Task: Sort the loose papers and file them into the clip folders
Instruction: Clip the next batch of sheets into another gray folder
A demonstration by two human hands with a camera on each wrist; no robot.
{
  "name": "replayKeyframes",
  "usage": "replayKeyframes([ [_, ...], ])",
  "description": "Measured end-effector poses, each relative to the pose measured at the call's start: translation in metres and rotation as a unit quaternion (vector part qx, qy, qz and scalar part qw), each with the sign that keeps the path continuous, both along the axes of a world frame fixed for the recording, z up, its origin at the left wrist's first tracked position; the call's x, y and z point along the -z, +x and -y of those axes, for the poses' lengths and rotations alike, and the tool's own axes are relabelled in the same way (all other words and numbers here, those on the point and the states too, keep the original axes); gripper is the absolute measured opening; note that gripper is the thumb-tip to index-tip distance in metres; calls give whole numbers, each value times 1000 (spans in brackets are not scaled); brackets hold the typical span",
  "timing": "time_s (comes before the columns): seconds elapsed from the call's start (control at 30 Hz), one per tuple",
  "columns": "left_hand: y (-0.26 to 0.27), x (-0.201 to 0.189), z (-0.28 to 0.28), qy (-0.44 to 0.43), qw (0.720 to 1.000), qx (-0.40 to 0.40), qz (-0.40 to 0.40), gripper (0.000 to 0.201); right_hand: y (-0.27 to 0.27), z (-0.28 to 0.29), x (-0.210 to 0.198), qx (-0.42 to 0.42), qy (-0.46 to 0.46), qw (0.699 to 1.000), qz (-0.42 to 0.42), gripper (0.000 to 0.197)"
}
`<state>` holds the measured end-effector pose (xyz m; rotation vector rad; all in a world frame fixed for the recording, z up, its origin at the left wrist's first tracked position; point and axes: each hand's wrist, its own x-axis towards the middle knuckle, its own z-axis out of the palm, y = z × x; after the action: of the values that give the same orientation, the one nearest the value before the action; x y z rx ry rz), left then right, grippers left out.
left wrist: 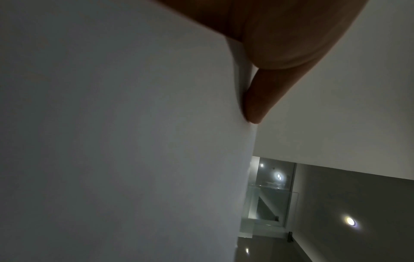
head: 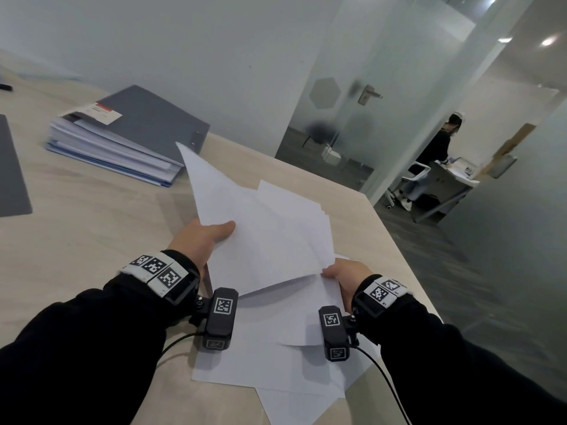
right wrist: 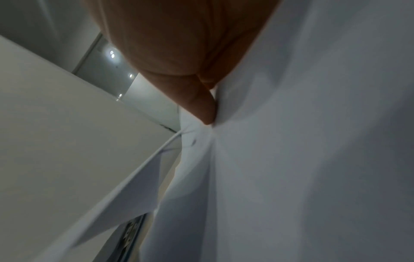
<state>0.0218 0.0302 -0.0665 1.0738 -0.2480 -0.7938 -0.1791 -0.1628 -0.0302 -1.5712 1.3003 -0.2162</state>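
Both hands hold an uneven bundle of white papers (head: 264, 228) lifted off the wooden table (head: 92, 228). My left hand (head: 211, 237) grips its left edge, thumb on top. My right hand (head: 340, 273) pinches the bundle's near right corner. The left wrist view is mostly filled by the paper (left wrist: 123, 141) with a finger (left wrist: 257, 106) against it. In the right wrist view a finger (right wrist: 203, 111) presses into the creased sheets (right wrist: 291, 159). More loose sheets (head: 276, 372) lie flat on the table beneath my wrists. A thick grey clip folder (head: 135, 130) full of pages lies shut at the back left.
A dark grey cover (head: 12, 176) lies at the table's left edge. The table's right edge (head: 408, 265) runs close beside my right hand. Beyond it stand a glass door (head: 343, 111) and a person at a desk (head: 429, 157) in the other room.
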Motion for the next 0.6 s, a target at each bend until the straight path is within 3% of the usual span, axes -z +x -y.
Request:
replayKeyframes([
  [0.17,-8,-4,-6,19,996,92,3,28,-10,18,8,39,-13,999,29,12],
  [0.27,-10,-1,-4,45,987,148,35,39,-7,12,14,62,91,990,83,39],
  [0.43,-10,-2,-4,38,982,172,61,53,6,-1,22,-32,165,980,105,73],
  [0.6,-9,-4,-2,28,987,124,99,45,8,0,14,-15,133,977,164,57],
])
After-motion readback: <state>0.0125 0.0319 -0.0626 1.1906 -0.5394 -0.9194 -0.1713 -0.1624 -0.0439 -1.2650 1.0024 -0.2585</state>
